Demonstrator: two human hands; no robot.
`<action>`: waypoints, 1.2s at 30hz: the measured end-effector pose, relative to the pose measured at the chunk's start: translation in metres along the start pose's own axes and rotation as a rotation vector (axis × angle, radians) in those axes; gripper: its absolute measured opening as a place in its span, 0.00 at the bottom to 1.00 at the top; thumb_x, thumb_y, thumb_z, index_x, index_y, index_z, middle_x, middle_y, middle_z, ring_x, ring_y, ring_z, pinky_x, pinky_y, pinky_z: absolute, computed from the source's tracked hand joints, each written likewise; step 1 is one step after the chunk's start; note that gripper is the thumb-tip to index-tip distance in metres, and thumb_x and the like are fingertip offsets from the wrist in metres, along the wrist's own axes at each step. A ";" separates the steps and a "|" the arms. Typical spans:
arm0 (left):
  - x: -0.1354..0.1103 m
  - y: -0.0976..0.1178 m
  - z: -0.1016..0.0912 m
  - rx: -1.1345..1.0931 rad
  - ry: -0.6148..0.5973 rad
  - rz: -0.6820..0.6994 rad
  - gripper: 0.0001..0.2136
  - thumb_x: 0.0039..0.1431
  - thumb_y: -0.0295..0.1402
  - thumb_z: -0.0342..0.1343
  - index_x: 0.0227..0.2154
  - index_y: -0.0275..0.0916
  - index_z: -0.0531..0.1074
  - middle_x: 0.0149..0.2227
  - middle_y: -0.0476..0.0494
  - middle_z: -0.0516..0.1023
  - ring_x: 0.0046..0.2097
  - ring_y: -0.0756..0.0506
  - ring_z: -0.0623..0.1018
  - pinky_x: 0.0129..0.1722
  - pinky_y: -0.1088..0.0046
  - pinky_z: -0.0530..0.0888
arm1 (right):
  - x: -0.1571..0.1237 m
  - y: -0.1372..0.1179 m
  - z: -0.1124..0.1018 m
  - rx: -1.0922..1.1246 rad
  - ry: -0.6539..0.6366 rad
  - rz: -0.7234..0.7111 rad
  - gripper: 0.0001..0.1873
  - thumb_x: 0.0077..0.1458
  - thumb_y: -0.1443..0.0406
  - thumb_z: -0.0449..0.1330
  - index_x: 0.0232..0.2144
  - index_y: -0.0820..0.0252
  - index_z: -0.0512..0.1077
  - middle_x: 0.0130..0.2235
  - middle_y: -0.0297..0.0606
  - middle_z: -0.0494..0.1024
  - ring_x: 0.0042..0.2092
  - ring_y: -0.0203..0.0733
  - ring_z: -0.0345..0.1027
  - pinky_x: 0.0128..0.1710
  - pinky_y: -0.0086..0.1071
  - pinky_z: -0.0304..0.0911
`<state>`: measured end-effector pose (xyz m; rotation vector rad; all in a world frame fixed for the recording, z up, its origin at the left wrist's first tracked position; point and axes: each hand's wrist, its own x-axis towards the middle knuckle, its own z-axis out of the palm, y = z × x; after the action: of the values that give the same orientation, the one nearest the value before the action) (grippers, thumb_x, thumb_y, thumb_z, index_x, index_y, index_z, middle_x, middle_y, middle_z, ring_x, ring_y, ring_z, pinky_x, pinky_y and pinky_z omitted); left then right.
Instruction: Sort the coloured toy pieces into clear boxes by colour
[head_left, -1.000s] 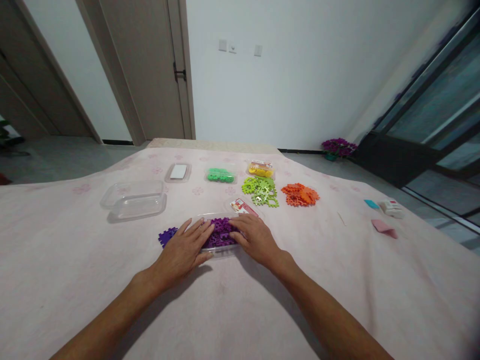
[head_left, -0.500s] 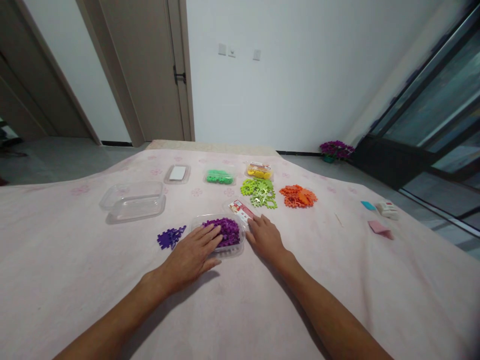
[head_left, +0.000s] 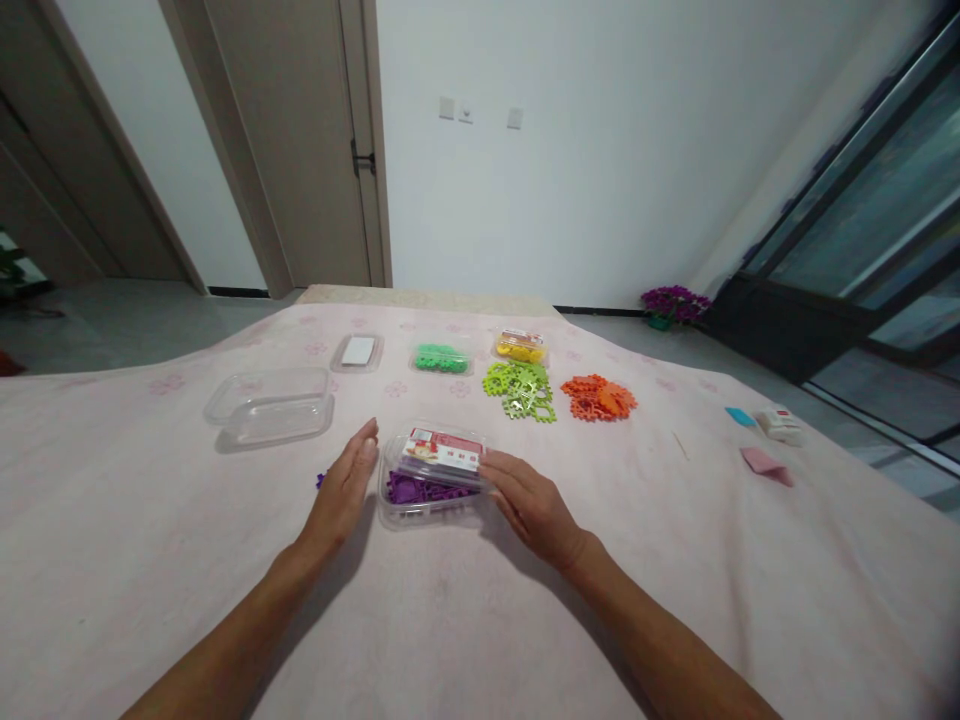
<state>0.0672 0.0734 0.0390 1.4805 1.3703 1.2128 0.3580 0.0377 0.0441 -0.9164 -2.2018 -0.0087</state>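
Clear tub [head_left: 431,516] of purple pieces [head_left: 409,488], labelled lid [head_left: 446,452] laid over it
Tub set on the tabletop [head_left: 442,630]; lid's right end touched by the right hand [head_left: 541,508], whether gripped cannot be told; left hand [head_left: 339,492] placed just beside the tub, fingers extended, nothing held

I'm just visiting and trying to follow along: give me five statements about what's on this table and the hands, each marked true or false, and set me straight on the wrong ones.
1. The right hand touches the lid over the purple pieces. True.
2. Both hands are on the lid. False: the left hand is to the left of it, apart.
3. The green pieces sit in a see-through box. True.
4. The lime pieces lie to the right of the orange pieces. False: they lie to the left of them.
5. The orange pieces lie loose on the cloth. True.
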 end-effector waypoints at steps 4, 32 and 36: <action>0.009 -0.006 0.009 -0.072 -0.031 -0.061 0.29 0.67 0.49 0.44 0.63 0.34 0.64 0.64 0.32 0.67 0.65 0.40 0.66 0.67 0.58 0.58 | -0.003 -0.002 0.005 0.037 -0.052 -0.058 0.20 0.64 0.68 0.54 0.58 0.56 0.68 0.57 0.47 0.74 0.62 0.47 0.64 0.60 0.47 0.66; 0.001 -0.006 0.028 0.165 0.011 -0.004 0.22 0.63 0.34 0.45 0.59 0.35 0.66 0.59 0.32 0.72 0.59 0.39 0.72 0.62 0.54 0.64 | 0.039 0.034 0.050 0.226 -0.110 0.499 0.23 0.66 0.63 0.49 0.61 0.57 0.67 0.59 0.46 0.72 0.60 0.45 0.66 0.63 0.46 0.60; -0.001 -0.006 0.029 0.191 0.005 -0.003 0.22 0.63 0.34 0.43 0.59 0.34 0.65 0.59 0.31 0.71 0.60 0.39 0.70 0.62 0.53 0.63 | 0.039 0.031 0.049 0.204 -0.132 0.489 0.24 0.67 0.64 0.47 0.62 0.60 0.65 0.60 0.48 0.71 0.61 0.45 0.65 0.63 0.44 0.59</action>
<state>0.0939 0.0751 0.0255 1.6062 1.5261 1.1088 0.3277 0.0976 0.0251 -1.3399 -1.9930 0.5095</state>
